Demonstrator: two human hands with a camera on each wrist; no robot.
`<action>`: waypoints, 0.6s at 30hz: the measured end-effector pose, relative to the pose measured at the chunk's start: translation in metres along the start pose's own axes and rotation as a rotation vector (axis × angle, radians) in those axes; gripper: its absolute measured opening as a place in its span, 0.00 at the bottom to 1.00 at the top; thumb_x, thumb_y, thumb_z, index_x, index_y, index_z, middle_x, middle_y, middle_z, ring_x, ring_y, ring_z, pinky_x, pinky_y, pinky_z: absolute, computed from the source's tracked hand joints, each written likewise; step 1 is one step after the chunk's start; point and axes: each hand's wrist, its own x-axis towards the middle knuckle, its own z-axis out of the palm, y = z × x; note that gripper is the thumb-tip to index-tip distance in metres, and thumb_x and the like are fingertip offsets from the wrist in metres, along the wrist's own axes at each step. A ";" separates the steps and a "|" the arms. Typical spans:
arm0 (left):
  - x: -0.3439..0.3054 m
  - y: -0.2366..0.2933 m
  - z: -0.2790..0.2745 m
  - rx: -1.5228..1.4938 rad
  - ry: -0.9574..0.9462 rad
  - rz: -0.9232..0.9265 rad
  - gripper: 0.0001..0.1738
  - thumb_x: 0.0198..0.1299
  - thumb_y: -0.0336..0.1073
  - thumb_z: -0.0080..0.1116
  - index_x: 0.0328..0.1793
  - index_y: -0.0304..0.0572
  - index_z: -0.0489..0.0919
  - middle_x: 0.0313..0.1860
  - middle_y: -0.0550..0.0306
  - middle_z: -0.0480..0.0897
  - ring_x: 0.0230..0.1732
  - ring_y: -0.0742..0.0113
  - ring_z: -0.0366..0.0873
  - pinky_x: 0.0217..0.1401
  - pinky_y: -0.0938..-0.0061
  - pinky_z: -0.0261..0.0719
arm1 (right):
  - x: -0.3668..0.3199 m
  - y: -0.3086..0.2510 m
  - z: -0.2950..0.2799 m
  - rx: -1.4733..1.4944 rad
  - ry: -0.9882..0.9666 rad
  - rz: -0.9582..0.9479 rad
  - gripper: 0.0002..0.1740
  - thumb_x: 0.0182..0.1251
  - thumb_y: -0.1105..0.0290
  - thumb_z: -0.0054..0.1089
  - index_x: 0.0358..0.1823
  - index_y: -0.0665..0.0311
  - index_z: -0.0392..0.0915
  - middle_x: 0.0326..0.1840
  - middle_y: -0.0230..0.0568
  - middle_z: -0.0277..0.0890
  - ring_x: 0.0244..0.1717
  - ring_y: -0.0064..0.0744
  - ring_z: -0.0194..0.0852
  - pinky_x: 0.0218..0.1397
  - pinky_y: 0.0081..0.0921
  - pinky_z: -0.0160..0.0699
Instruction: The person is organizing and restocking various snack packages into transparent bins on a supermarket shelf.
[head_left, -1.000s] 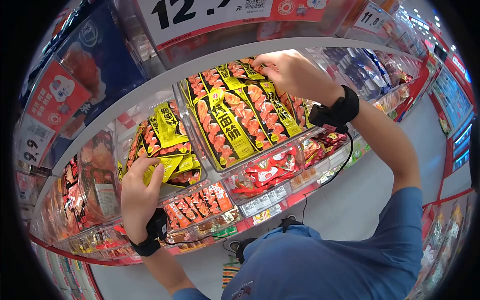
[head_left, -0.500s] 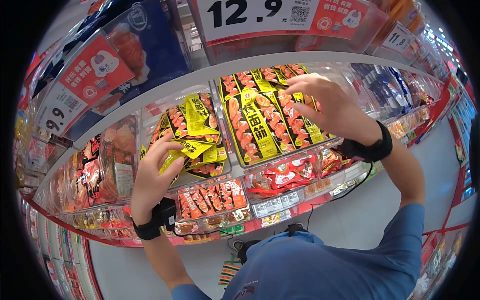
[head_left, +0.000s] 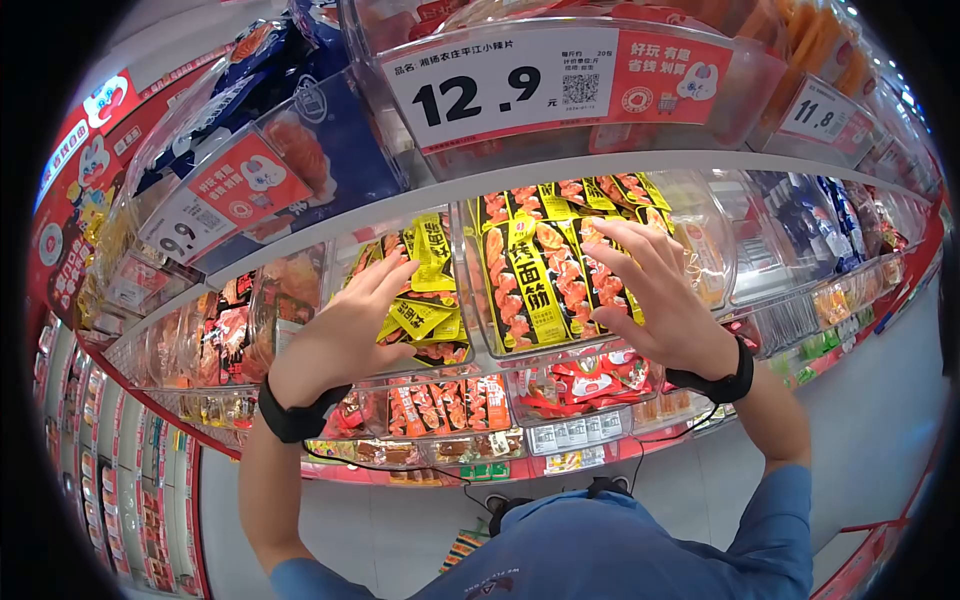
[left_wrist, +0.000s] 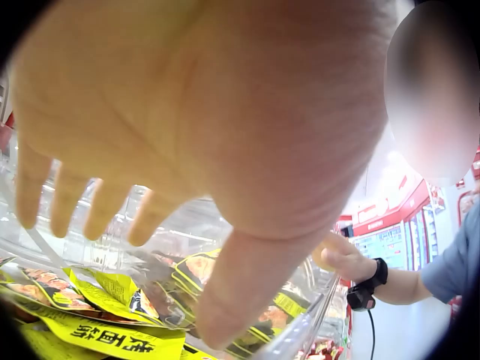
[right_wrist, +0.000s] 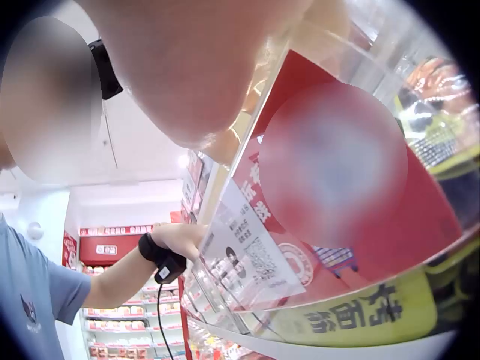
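Note:
My left hand (head_left: 340, 328), fingers extended, is over the left clear bin of loosely piled yellow-and-black snack packets (head_left: 432, 255). Beneath its palm in the left wrist view, the packets (left_wrist: 112, 334) lie in a jumble, with nothing in the fingers. Farther right, my right hand (head_left: 658, 305) hovers with spread fingers over the middle bin, where similar packets (head_left: 540, 280) picturing orange-red food lie in neat rows. The right hand holds nothing and hides part of those rows. In the right wrist view, a red-and-white price card (right_wrist: 360, 225) lies close below that hand.
Above the bins runs a white shelf edge (head_left: 440, 185), with a large 12.9 price card (head_left: 500, 95) over it. Red packets (head_left: 590, 380) fill a lower bin, and blue packets (head_left: 815, 215) lie to the right. Thin black cables (head_left: 380, 462) hang from the wrist straps.
My right hand has drawn back from the far end of the middle bin, its fingers straightening. The left hand has risen from the piled packets and its fingers have straightened. The head view has shifted.

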 end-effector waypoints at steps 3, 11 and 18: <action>0.017 -0.004 -0.005 0.220 -0.101 0.037 0.56 0.43 0.49 0.73 0.76 0.43 0.54 0.76 0.38 0.53 0.75 0.39 0.51 0.73 0.56 0.59 | -0.001 0.000 0.001 -0.002 0.024 0.007 0.30 0.64 0.55 0.58 0.64 0.60 0.64 0.67 0.46 0.59 0.69 0.47 0.54 0.67 0.44 0.51; 0.071 -0.006 0.020 0.442 -0.519 -0.088 0.70 0.33 0.72 0.68 0.76 0.37 0.51 0.77 0.32 0.43 0.78 0.33 0.36 0.70 0.29 0.45 | -0.003 0.006 0.002 0.114 0.075 0.021 0.29 0.65 0.55 0.58 0.61 0.63 0.65 0.62 0.47 0.66 0.64 0.47 0.60 0.65 0.43 0.56; 0.089 -0.057 0.038 -0.039 -0.443 0.151 0.55 0.39 0.43 0.65 0.76 0.42 0.53 0.75 0.35 0.51 0.75 0.42 0.50 0.72 0.54 0.57 | -0.007 0.013 0.004 0.221 0.125 0.040 0.28 0.66 0.55 0.56 0.60 0.66 0.66 0.55 0.47 0.71 0.60 0.48 0.64 0.65 0.43 0.58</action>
